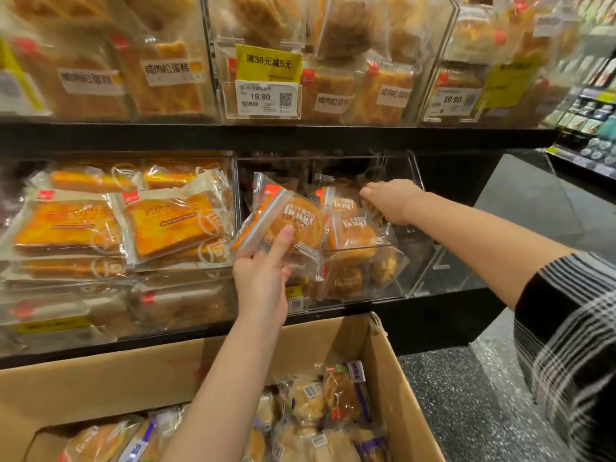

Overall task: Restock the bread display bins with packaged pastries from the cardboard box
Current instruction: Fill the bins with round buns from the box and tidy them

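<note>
- my left hand is raised over the cardboard box, thumb and fingers pinching a packaged bun.
- my right hand reaches, arm outstretched, into the clear bin, fingers curled down among the buns; whether it grips one, i cannot tell.

A yellow promotion sign hangs high in the far middle, with a white price tag reading 19.90 just below it. Farther right sit a second price tag, also 19.90, and a blurred yellow sign beside it. Speckled dark floor spreads at near right. Far right, another aisle's shelves carry small, blurred goods.
</note>
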Demonstrator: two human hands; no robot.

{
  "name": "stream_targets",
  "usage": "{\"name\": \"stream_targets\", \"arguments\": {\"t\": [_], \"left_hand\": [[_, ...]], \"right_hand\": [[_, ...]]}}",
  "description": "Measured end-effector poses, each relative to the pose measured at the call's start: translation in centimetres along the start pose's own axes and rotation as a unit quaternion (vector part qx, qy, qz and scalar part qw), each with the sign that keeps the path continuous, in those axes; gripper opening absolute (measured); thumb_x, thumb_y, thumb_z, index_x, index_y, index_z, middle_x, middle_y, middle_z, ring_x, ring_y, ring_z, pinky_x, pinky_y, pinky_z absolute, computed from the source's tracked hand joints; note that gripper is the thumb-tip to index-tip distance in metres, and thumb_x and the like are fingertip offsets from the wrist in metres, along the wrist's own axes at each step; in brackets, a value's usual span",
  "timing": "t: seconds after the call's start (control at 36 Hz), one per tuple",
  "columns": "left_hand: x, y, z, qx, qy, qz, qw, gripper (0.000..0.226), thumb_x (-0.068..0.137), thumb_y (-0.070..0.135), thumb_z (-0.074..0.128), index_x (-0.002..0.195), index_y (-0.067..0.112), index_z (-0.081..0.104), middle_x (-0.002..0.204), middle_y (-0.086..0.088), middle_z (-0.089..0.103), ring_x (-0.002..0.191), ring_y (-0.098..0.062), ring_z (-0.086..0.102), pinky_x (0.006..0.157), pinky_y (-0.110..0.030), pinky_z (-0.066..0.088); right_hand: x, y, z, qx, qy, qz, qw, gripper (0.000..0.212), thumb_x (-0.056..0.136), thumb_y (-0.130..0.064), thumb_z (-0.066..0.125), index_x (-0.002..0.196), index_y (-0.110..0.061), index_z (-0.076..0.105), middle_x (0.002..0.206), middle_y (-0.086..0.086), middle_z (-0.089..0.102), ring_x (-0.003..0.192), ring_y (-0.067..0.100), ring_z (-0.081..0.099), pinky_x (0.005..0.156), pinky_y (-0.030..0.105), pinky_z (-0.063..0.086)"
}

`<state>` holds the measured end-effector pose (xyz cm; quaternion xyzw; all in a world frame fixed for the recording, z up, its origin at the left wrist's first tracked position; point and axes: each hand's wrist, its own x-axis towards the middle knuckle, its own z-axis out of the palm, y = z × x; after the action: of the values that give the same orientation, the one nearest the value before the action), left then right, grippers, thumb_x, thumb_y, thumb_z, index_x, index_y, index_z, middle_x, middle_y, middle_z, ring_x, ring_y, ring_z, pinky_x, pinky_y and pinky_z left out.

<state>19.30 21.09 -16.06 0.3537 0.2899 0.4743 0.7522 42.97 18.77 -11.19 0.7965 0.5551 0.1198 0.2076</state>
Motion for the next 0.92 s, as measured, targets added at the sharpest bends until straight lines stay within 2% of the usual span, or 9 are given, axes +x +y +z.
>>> {"name": "stream_targets", "arguments": {"t": [0.14,0.19,0.25,0.33,0.39,0.58,0.72,0.81,0.92], "left_hand": [[0.0,0.1,-0.1,-0.003,-0.002,-0.004,1.000,0.036,0.085,0.010,0.068,0.117,0.024,0.057,0.112,0.005,0.068,0.104,-0.008,0.064,0.079,-0.027,0.052],[0.1,0.1,0.0,-0.005,-0.004,-0.001,1.000,0.042,0.084,0.009,0.068,0.123,0.020,0.056,0.112,0.005,0.068,0.103,-0.008,0.065,0.076,-0.025,0.052],[0.2,-0.1,0.0,0.002,-0.006,0.010,1.000,0.049,0.081,0.009,0.071,0.127,0.017,0.054,0.114,0.004,0.068,0.103,-0.008,0.065,0.077,-0.025,0.053],[0.0,-0.4,0.1,0.059,-0.025,0.072,0.995,0.055,0.073,0.006,0.078,0.123,0.015,0.056,0.111,0.000,0.069,0.102,-0.010,0.067,0.077,-0.021,0.055],[-0.5,-0.6,0.4,0.103,-0.055,0.125,0.985,0.052,0.069,0.002,0.080,0.111,0.023,0.058,0.110,-0.002,0.068,0.100,-0.009,0.067,0.078,-0.019,0.053],[-3.0,-0.6,1.6,0.230,-0.188,0.284,0.911,0.059,0.067,0.000,0.083,0.108,0.029,0.052,0.109,0.017,0.056,0.107,0.006,0.055,0.084,-0.015,0.050],[-3.1,-0.4,1.7,0.330,-0.264,0.298,0.856,0.070,0.076,0.011,0.080,0.123,0.045,0.041,0.132,0.020,0.047,0.126,-0.001,0.044,0.105,-0.021,0.040],[-3.0,-0.6,1.8,0.403,-0.257,0.307,0.823,0.069,0.081,0.022,0.075,0.134,0.039,0.034,0.141,0.025,0.032,0.139,-0.001,0.026,0.119,-0.027,0.019],[-1.9,-1.5,0.8,0.644,-0.178,0.273,0.692,0.072,0.090,0.039,0.060,0.150,0.026,0.021,0.160,0.006,0.011,0.148,-0.012,-0.003,0.113,-0.039,-0.019]], "right_hand": [[-1.3,-1.3,-3.0,-0.188,-0.022,0.019,0.982,0.058,0.094,-0.009,0.052,0.147,-0.011,0.028,0.153,0.016,0.028,0.097,0.024,0.064,0.064,0.027,0.047],[-2.3,-1.8,-4.7,-0.149,-0.006,0.060,0.987,0.038,0.095,-0.013,0.052,0.133,-0.011,0.049,0.116,0.012,0.058,0.088,0.024,0.063,0.070,0.030,0.052],[-3.2,-1.9,-6.2,0.070,0.015,0.090,0.993,0.024,0.098,-0.023,0.047,0.112,-0.010,0.061,0.080,0.004,0.058,0.075,0.021,0.062,0.067,0.032,0.054],[-5.1,-2.5,-9.3,0.518,-0.096,0.141,0.838,0.042,0.103,-0.039,0.036,0.112,-0.005,0.057,0.082,0.017,0.070,0.060,0.022,0.069,0.049,0.027,0.055],[-6.3,-2.8,-10.8,0.645,-0.191,0.145,0.726,0.054,0.100,-0.054,0.029,0.120,-0.008,0.049,0.094,0.027,0.069,0.068,0.028,0.072,0.053,0.030,0.059],[-8.8,-1.5,-12.3,0.704,-0.289,0.145,0.632,0.076,0.079,-0.069,0.053,0.121,-0.006,0.053,0.109,0.025,0.068,0.093,0.037,0.070,0.073,0.043,0.060],[-9.8,-0.2,-12.3,0.665,-0.308,0.109,0.672,0.047,0.080,-0.019,0.067,0.124,-0.007,0.055,0.107,0.015,0.069,0.082,0.026,0.072,0.060,0.031,0.058],[-10.1,0.4,-12.7,0.621,-0.226,0.154,0.734,0.028,0.087,-0.009,0.062,0.115,-0.008,0.058,0.102,0.013,0.065,0.084,0.027,0.069,0.068,0.037,0.059],[-9.4,1.7,-11.4,0.483,-0.054,0.239,0.841,0.045,0.081,-0.005,0.071,0.122,-0.012,0.054,0.091,0.008,0.055,0.078,0.027,0.063,0.062,0.037,0.058]]}}
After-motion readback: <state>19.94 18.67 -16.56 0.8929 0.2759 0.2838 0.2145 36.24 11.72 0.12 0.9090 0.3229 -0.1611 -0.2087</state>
